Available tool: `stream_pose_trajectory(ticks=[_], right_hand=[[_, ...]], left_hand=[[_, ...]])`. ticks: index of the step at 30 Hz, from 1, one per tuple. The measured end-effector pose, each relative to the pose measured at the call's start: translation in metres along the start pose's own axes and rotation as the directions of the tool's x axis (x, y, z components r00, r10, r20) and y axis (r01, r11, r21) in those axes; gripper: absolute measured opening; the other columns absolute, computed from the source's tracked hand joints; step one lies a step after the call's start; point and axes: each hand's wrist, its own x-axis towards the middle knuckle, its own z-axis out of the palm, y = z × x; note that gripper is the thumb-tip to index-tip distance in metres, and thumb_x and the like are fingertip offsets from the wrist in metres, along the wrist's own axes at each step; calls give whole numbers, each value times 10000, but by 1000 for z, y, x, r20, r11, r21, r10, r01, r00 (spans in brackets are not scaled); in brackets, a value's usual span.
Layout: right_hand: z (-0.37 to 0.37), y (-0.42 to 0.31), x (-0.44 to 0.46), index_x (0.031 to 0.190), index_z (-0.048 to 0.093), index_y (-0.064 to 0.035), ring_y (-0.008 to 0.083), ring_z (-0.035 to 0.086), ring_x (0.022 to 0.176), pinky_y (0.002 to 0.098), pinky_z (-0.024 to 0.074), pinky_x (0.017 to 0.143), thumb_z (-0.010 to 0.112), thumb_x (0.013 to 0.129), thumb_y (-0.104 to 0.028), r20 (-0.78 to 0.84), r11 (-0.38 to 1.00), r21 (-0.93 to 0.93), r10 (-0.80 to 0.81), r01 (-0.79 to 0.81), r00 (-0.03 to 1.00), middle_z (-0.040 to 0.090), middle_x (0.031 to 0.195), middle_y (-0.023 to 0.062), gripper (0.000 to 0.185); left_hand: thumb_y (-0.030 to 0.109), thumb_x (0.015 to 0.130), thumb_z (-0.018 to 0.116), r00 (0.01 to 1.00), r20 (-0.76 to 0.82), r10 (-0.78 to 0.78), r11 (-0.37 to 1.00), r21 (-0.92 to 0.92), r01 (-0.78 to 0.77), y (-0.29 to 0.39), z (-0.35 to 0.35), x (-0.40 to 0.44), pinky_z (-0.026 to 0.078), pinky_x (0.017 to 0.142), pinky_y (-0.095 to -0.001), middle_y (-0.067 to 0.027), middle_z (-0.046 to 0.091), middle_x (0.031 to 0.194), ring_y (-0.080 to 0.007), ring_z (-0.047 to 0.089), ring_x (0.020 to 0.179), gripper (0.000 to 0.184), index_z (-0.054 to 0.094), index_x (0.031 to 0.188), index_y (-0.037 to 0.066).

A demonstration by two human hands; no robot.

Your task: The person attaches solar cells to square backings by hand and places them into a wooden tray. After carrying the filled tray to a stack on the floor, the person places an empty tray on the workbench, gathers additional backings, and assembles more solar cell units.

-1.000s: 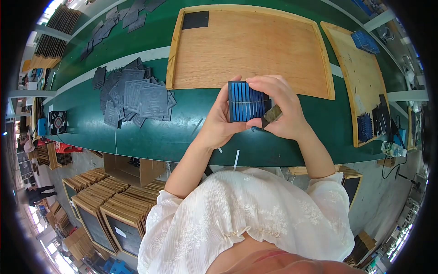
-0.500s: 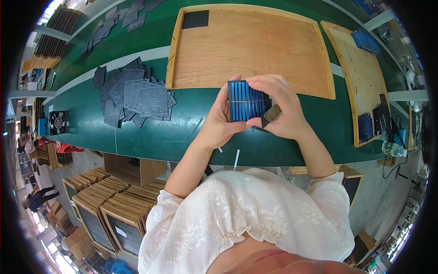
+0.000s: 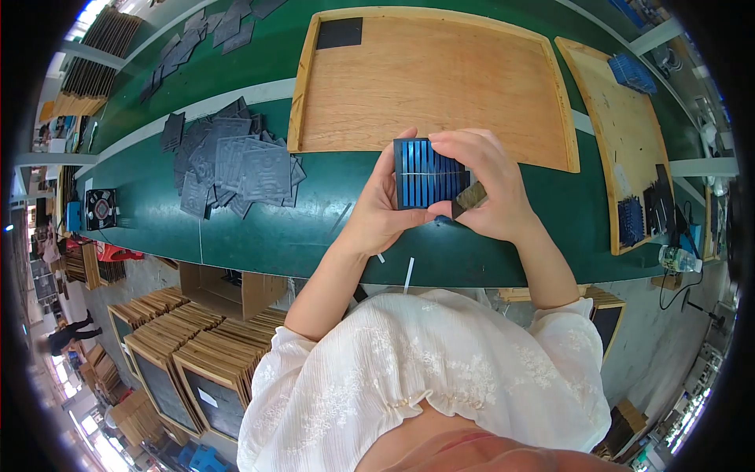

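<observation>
Blue-striped block (image 3: 429, 175) gripped from both sides

Over the smooth green table (image 3: 271, 236), with a shallow pale-wood tray (image 3: 432, 86) beyond, both forearms reach forward and angle inward. The right hand (image 3: 491, 185) arches around the block's right side, fingertips on the far edge, thumb at the near one; the left hand (image 3: 373, 206) curls round its left side, thumb along the near edge. Between them, the squarish block shows glossy blue strips and dark gaps; a small mottled olive-brown piece (image 3: 472, 196) sits against the right palm
</observation>
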Motion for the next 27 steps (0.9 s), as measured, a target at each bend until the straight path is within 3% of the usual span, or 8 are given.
stream_pose_trajectory(ticks=[5,8,11,17,20,23,26,27], right_hand=[[-2,0,-1,1263,589,-159,325,595,1106,410,543,858,845,558,-125,30,998,-69,-1,3,1000,619,1241,53,751],[-3,-1,-1,1272,585,-161,323,590,1115,408,541,864,834,561,-121,46,995,-96,1,3,999,618,1245,50,754],[-4,-1,-1,1277,582,-160,319,582,1128,407,540,868,835,578,-131,64,993,-122,3,5,998,615,1254,51,744],[-6,-3,0,1281,579,-150,312,568,1155,397,541,858,846,617,-149,63,993,-120,17,-9,998,608,1273,63,715],[-7,-9,1,1287,573,-133,290,562,1179,391,539,877,852,652,-152,-44,973,52,226,-223,973,607,1284,63,694],[6,0,-8,1294,564,-114,234,574,1174,349,554,855,846,706,-130,-57,864,234,469,-445,881,608,1271,66,653],[21,4,-13,1295,559,-102,181,590,1142,300,566,814,820,741,-74,13,682,539,581,-495,814,618,1221,72,613],[23,5,-15,1296,557,-99,174,595,1129,288,568,799,812,750,-61,16,681,538,581,-497,814,620,1204,76,604]], left_hand=[[-231,708,646,994,103,27,996,80,-36,2,-5,-1,529,992,-393,-108,437,1421,-254,540,1262,1046,160,1568,113],[-136,816,603,995,98,-2,991,-130,15,4,0,-3,518,1010,-462,-119,389,1464,-282,520,1285,910,160,1570,112],[-27,928,504,995,68,-67,970,-229,81,9,1,-3,510,1010,-519,-133,352,1492,-318,494,1308,741,165,1571,112],[0,975,415,996,54,-66,978,-195,75,8,2,-3,503,1016,-536,-152,364,1483,-346,480,1320,662,162,1575,124],[-22,968,429,999,31,-40,970,-238,46,7,3,-2,547,975,-522,-198,411,1439,-358,516,1290,665,165,1567,92],[-56,951,474,1000,-3,9,994,-112,-9,2,2,-1,565,954,-504,-197,461,1398,-346,547,1260,699,171,1563,94],[-104,929,509,999,-52,6,997,-80,-11,0,-2,1,588,922,-475,-190,506,1357,-328,586,1216,734,184,1557,92],[-112,928,507,998,-65,7,998,-63,-11,-1,-2,1,592,914,-469,-189,516,1346,-324,595,1203,733,187,1555,91]])
